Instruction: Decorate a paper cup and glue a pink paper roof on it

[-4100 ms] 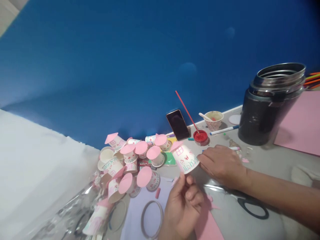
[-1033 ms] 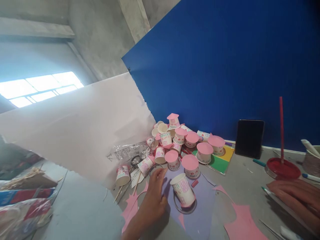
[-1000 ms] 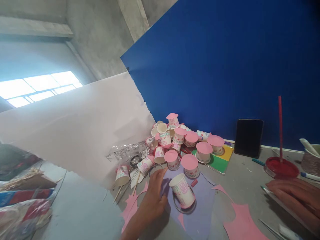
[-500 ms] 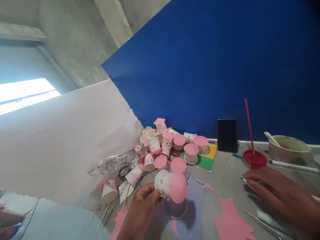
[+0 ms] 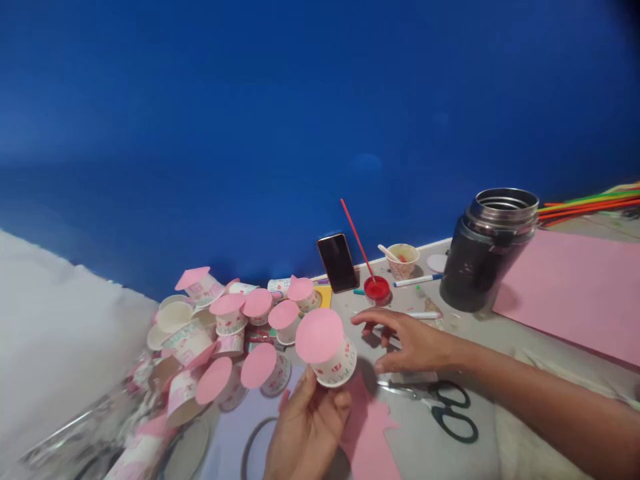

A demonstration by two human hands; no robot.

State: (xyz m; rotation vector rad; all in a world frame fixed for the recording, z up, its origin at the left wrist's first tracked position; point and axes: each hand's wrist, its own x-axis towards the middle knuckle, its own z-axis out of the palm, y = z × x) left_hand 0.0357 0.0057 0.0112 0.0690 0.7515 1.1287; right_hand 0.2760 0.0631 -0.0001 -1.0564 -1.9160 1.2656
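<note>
My left hand (image 5: pixel 311 417) holds a small paper cup (image 5: pixel 336 365) from below. Red and green marks decorate its white side, and a round pink paper roof (image 5: pixel 320 335) caps it, tilted toward me. To the right, my right hand (image 5: pixel 407 340) is over the table with thumb and fingers apart, holding nothing. Below its fingers lies a white pen-like stick (image 5: pixel 393 341), partly hidden. Scissors with black handles (image 5: pixel 453 413) lie just below that hand. Several similar cups with pink roofs (image 5: pixel 260 365) crowd together left of the held cup.
A phone (image 5: pixel 338 263) leans against the blue board (image 5: pixel 250 133). Beside it are a pot of red paint (image 5: pixel 377 291) with a brush and a paper cup (image 5: pixel 404 261). A black flask (image 5: pixel 485 260) and pink sheet (image 5: pixel 575 293) are at right. Pink scraps (image 5: pixel 370 433) lie in front.
The view has swung right, bringing the flask and scissors into sight. My left hand has turned the cup from lying sideways to nearly upright. My right hand's fingers have spread.
</note>
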